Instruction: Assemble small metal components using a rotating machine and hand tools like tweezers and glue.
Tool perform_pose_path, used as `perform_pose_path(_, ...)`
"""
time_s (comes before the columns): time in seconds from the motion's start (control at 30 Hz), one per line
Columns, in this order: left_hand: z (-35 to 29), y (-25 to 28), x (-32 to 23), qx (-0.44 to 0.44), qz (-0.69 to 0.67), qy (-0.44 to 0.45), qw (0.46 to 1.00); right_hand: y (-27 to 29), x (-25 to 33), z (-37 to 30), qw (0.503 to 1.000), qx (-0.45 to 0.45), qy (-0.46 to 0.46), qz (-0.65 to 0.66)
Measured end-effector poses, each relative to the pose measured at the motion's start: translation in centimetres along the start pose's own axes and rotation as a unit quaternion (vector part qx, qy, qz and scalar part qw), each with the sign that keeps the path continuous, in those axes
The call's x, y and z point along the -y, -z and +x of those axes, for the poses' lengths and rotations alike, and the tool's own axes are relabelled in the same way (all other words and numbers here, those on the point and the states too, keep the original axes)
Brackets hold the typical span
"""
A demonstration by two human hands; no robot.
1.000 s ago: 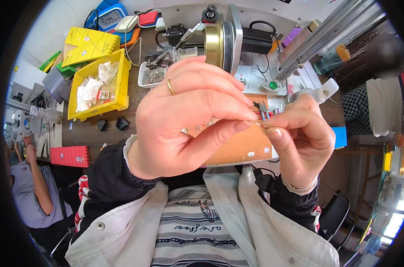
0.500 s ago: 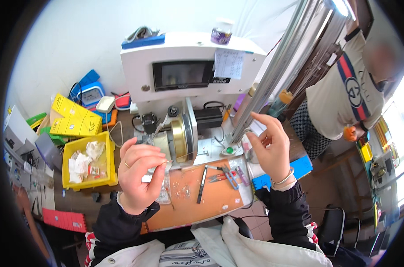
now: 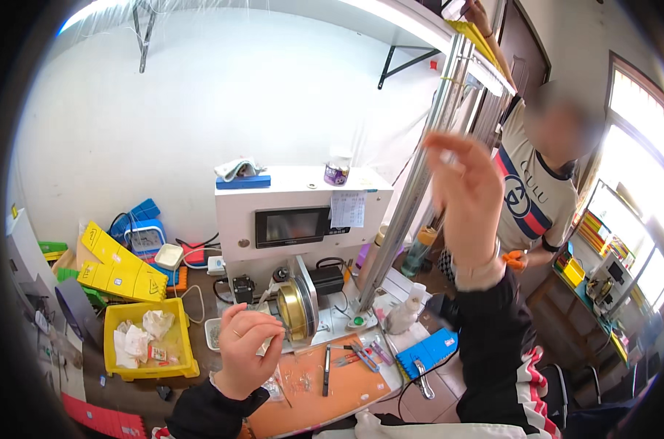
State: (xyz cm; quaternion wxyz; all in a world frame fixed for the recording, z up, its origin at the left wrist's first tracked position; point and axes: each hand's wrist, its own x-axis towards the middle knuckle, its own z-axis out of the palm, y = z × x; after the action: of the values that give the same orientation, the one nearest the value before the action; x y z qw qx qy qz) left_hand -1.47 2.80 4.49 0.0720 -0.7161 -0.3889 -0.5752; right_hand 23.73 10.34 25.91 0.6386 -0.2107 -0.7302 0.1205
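Observation:
My left hand [image 3: 250, 350] is low, just left of a gold-coloured spool [image 3: 294, 309] on a white machine [image 3: 302, 201] with a dark screen [image 3: 291, 227]. Its thumb and fingertips are pinched together. A thin wire showed at this pinch a moment earlier; now it is too fine to follow. My right hand [image 3: 469, 197] is raised high beside an upright metal profile [image 3: 412, 186]. Motion smears its fingers, so their grip cannot be made out. Beneath my hands lies an orange-brown work mat [image 3: 310, 406] with a black pen-like tool [image 3: 327, 371] and pliers [image 3: 365, 358].
A yellow bin [image 3: 152, 373] with white crumpled packets stands at left, yellow plastic bins [image 3: 123, 274] behind it. On the right are a blue bin [image 3: 428, 353] and a white bottle [image 3: 406, 311]. Another person [image 3: 540, 183] stands at right, one arm raised to an overhead shelf [image 3: 332, 18].
My right hand has risen well up and away from the machine, while my left hand stays pinched beside the spool. The view has tilted up, bringing the overhead shelf into sight.

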Motion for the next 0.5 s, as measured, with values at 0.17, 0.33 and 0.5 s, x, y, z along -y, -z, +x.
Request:
perform_pose_path(0.17,0.5,-0.1,-0.7,-0.001,-0.017,-0.015,1.0,5.9,-3.0,11.5,0.972,-0.225,0.057,0.031)
perform_pose_path(0.33,0.3,0.0,-0.3,-0.01,-0.019,-0.004,1.0,5.6,-4.2,14.8,0.969,-0.216,-0.097,-0.073)
perform_pose_path(0.5,0.4,-0.1,-0.1,-0.01,-0.025,-0.002,1.0,6.2,-5.4,16.3,0.969,-0.219,-0.089,-0.069)
